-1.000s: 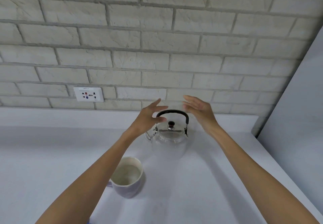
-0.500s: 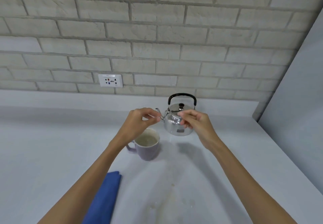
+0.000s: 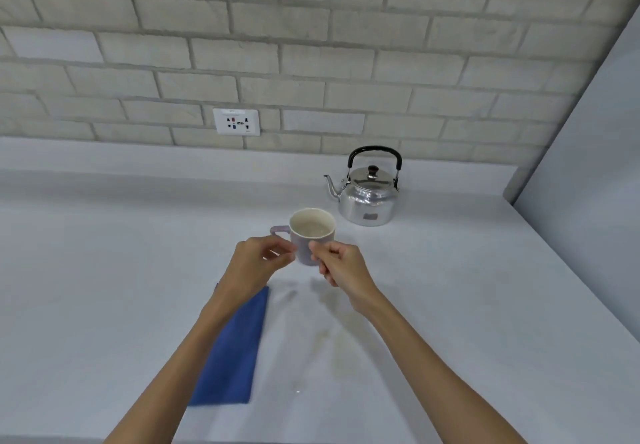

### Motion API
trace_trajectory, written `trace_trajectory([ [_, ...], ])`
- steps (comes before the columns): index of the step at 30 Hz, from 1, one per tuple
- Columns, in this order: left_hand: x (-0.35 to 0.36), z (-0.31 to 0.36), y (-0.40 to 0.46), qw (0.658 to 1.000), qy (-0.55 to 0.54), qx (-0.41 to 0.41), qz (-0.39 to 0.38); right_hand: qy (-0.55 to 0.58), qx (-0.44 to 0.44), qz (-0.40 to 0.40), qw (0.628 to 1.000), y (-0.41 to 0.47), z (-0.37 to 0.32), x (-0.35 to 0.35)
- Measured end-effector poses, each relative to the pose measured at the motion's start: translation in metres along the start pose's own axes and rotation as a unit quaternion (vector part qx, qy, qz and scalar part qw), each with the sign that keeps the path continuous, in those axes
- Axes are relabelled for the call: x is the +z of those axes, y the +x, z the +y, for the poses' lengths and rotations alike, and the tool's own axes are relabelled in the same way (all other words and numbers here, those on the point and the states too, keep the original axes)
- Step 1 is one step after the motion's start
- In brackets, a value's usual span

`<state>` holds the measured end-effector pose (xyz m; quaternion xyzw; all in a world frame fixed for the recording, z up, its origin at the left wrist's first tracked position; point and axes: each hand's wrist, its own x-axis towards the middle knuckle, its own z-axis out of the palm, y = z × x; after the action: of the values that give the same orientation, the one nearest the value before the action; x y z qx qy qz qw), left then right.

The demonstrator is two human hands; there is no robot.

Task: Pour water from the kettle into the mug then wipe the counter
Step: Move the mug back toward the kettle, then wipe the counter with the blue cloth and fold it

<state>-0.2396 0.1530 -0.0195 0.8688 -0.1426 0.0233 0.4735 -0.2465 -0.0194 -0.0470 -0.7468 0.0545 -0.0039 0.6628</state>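
A shiny metal kettle (image 3: 367, 201) with a black handle stands upright on the white counter (image 3: 104, 288), its spout pointing left. In front of it and to the left is a lilac mug (image 3: 313, 236) with liquid inside, handle to the left. My left hand (image 3: 258, 265) and right hand (image 3: 341, 269) hover just in front of the mug on either side of it, fingers curled closed, with nothing visibly gripped. A folded blue cloth (image 3: 232, 357) lies under my left forearm. A faint wet patch (image 3: 329, 339) marks the counter between my arms.
A brick wall runs behind the counter, with a white socket plate (image 3: 236, 121) on it. A grey panel (image 3: 588, 166) closes off the right side. The counter's front edge runs along the bottom of the view.
My hands have drawn back from the kettle to the mug and curled closed. The view has pulled back and tilted down, so the cloth and the wet patch now show.
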Motion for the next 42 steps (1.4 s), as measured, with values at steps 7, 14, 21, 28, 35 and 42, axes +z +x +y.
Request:
trace_trajectory([
  [7, -0.005, -0.049, -0.044, 0.984, 0.089, -0.157, -0.009, -0.063, 0.045, -0.062, 0.995, -0.004, 0.032, 0.046],
  [14, -0.011, -0.070, -0.092, 0.929, 0.196, -0.311, -0.032, -0.235, 0.013, -0.102, 0.967, 0.012, 0.045, 0.087],
  [21, -0.015, -0.071, -0.097, 0.908, 0.085, -0.408, -0.033, -0.335, 0.059, -0.174, 0.924, 0.026, 0.034, 0.115],
  [28, -0.010, -0.070, -0.094, 0.921, 0.065, -0.373, -0.093, -0.347, 0.019, -0.205, 0.915, 0.025, 0.024, 0.105],
  [35, -0.001, -0.045, -0.099, 0.922, -0.188, -0.330, -0.079, -0.188, -0.027, -0.176, 0.966, 0.020, 0.009, 0.058],
  [42, 0.034, -0.031, -0.104, 0.926, -0.119, -0.338, -0.117, -0.266, -0.022, -0.122, 0.956, 0.011, 0.039, 0.023],
])
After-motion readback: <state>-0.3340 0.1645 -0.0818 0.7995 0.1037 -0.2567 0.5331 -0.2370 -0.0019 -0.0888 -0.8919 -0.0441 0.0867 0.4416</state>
